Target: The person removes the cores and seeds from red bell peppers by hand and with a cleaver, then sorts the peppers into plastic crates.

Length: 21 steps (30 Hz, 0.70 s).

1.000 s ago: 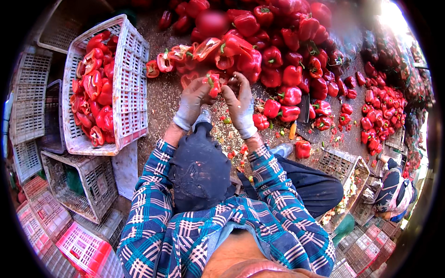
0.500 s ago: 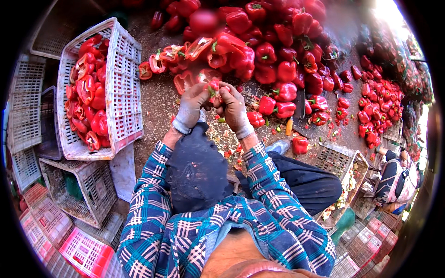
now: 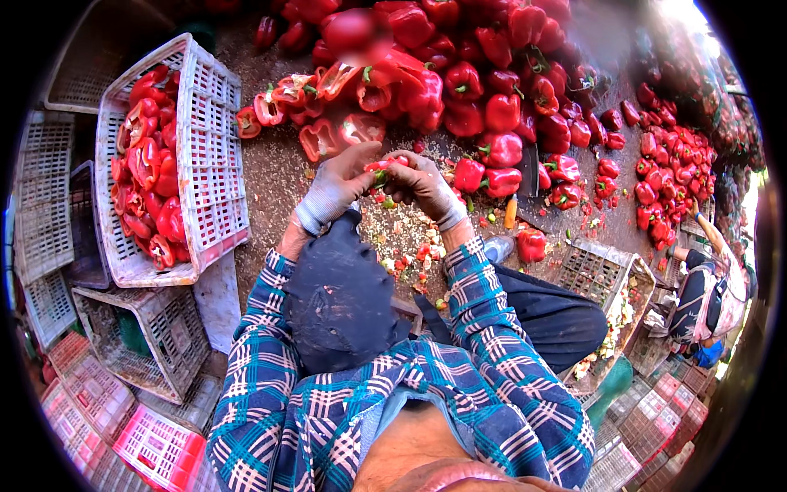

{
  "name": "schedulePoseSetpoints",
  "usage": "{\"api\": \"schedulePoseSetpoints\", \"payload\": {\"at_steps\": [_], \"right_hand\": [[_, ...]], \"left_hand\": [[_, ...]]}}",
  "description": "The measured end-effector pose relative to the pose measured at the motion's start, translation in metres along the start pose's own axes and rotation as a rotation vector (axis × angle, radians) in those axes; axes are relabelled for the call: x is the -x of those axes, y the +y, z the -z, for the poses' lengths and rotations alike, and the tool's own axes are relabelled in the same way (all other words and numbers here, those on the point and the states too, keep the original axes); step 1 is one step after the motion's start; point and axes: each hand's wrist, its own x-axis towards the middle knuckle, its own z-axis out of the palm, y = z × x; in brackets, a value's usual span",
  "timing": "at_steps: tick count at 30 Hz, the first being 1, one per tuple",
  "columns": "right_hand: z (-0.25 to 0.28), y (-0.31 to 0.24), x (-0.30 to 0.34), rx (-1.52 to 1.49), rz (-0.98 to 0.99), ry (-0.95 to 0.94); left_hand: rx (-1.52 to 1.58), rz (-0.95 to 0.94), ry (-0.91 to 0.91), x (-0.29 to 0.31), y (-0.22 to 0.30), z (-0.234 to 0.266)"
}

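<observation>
Both of my hands wear pale, stained work gloves and meet over the ground in front of me. My left hand [image 3: 332, 187] and my right hand [image 3: 425, 185] are closed on a small red bell pepper piece [image 3: 388, 165] with some green on it, mostly covered by the fingers. Just beyond them lie halved peppers [image 3: 321, 141] with pale insides showing. A large heap of whole red bell peppers [image 3: 502, 112] spreads behind these. To the right of my right hand, a knife with an orange handle [image 3: 511, 211] lies on the ground, its dark blade pointing away.
A white plastic crate [image 3: 217, 156] at left holds cut peppers [image 3: 150, 176]. Seeds and trimmings [image 3: 414, 238] litter the ground below my hands. A crate with scraps [image 3: 586, 279] stands by my right knee. Another person [image 3: 707, 299] works at far right beside more peppers [image 3: 672, 176].
My hands have shifted slightly, the right one moving rightward and down, uncovering scraps on the ground. The person at far right now stretches an arm toward the peppers.
</observation>
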Motion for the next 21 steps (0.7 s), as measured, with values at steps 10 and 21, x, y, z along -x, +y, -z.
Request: {"api": "schedulePoseSetpoints", "payload": {"at_steps": [10, 21], "right_hand": [[-0.027, -0.007, -0.008, 0.251, -0.005, 0.138], [-0.022, 0.010, -0.032, 0.077, -0.247, -0.214]], "left_hand": [[-0.428, -0.214, -0.093, 0.004, 0.013, 0.010], [-0.213, -0.054, -0.147, 0.023, 0.017, 0.036]]}}
